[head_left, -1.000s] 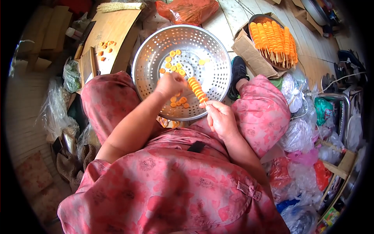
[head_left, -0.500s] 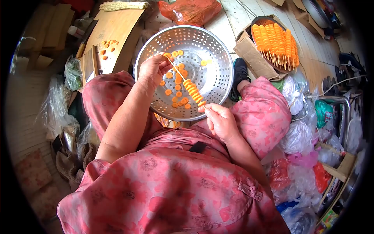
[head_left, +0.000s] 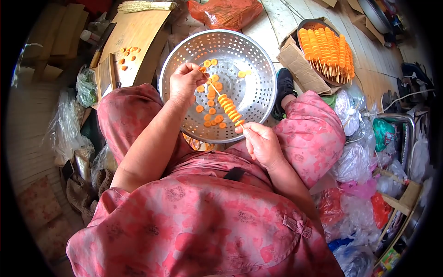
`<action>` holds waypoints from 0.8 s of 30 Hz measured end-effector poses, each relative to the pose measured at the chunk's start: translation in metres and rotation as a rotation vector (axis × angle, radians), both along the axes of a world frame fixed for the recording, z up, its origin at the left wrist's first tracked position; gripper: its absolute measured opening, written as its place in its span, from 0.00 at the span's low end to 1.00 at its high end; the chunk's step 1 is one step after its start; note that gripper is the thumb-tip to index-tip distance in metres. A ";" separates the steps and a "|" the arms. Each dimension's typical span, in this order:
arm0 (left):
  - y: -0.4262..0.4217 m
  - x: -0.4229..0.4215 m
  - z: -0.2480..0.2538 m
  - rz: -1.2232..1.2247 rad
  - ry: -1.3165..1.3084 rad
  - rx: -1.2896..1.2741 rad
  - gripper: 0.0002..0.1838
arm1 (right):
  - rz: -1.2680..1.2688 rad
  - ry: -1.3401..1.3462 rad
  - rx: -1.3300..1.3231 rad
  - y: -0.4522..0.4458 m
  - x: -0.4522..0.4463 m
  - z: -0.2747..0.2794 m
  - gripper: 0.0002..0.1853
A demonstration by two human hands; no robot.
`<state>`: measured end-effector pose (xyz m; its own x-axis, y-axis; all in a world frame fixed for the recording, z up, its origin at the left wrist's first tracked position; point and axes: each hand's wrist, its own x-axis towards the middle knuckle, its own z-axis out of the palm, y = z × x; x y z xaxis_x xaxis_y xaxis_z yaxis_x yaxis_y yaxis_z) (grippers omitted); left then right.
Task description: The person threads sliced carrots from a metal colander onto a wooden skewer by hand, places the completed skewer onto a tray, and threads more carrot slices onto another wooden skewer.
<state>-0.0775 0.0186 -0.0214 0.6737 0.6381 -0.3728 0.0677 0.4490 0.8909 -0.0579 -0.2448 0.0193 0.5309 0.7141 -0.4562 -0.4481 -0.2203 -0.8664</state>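
My right hand (head_left: 260,144) is closed around the near end of a thin wooden skewer (head_left: 215,88), below a row of spaced orange carrot slices (head_left: 230,110) threaded on it. The skewer slants up and left over a perforated metal colander (head_left: 263,69). At its far end, my left hand (head_left: 186,84) is closed, thumb and fingertips pinching a carrot slice on the stick; the fingers partly hide the slice and the skewer's tip. Several loose carrot slices (head_left: 212,111) lie in the colander beneath both hands.
Filled carrot skewers (head_left: 325,53) rest in a bowl on a cardboard box (head_left: 295,64) at upper right. A wooden board (head_left: 138,30) at upper left carries small carrot pieces (head_left: 133,58). A red plastic bag (head_left: 226,14) lies behind the colander; plastic bags (head_left: 353,161) crowd the right.
My left hand has moved slightly right and down along the skewer, taking the pinched carrot slice from the tip further onto the stick. My right hand has stayed in place.
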 end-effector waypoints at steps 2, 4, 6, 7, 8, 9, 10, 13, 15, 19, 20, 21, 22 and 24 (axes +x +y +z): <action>-0.017 -0.001 0.006 -0.055 0.024 -0.080 0.04 | -0.015 0.009 0.001 0.001 0.000 -0.002 0.13; -0.039 -0.006 0.014 -0.155 0.025 -0.171 0.03 | -0.050 -0.026 0.040 0.002 0.000 -0.006 0.12; -0.049 -0.010 0.011 -0.216 0.050 -0.249 0.03 | -0.065 -0.020 0.029 0.003 0.001 -0.005 0.12; -0.050 -0.011 0.012 -0.231 0.052 -0.248 0.03 | -0.076 -0.014 0.017 0.003 0.001 -0.005 0.13; -0.050 -0.011 0.014 -0.245 0.054 -0.247 0.03 | -0.076 -0.014 0.016 0.002 0.001 -0.005 0.13; -0.050 -0.011 0.014 -0.244 0.054 -0.248 0.03 | -0.077 -0.014 0.022 0.002 0.001 -0.004 0.13; -0.050 -0.011 0.014 -0.254 0.059 -0.237 0.03 | -0.078 -0.014 0.028 0.002 0.001 -0.004 0.13; -0.049 -0.010 0.012 -0.263 0.067 -0.221 0.04 | -0.104 0.015 0.020 0.003 0.001 -0.002 0.12; -0.049 -0.009 0.011 -0.263 0.072 -0.221 0.03 | -0.109 0.013 0.013 0.004 0.002 -0.001 0.12; -0.042 0.000 0.009 -0.242 0.119 -0.096 0.04 | -0.224 0.058 0.009 0.005 0.008 0.000 0.13; -0.037 0.003 0.004 -0.243 0.165 0.008 0.04 | -0.223 0.058 0.008 0.005 0.008 -0.002 0.13; -0.034 0.004 -0.006 -0.285 0.211 0.097 0.04 | -0.248 0.044 0.008 0.004 0.008 -0.005 0.13; -0.034 0.005 -0.010 -0.285 0.210 0.096 0.04 | -0.274 0.029 0.007 0.004 0.008 -0.005 0.13; -0.039 0.009 -0.020 -0.625 0.523 0.450 0.05 | -0.256 0.039 -0.011 0.004 0.008 -0.001 0.13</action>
<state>-0.0685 -0.0199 -0.0410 0.7600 0.3741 -0.5314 0.6226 -0.1850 0.7603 -0.0503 -0.2409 0.0181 0.6758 0.5536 -0.4867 -0.5232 -0.1050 -0.8457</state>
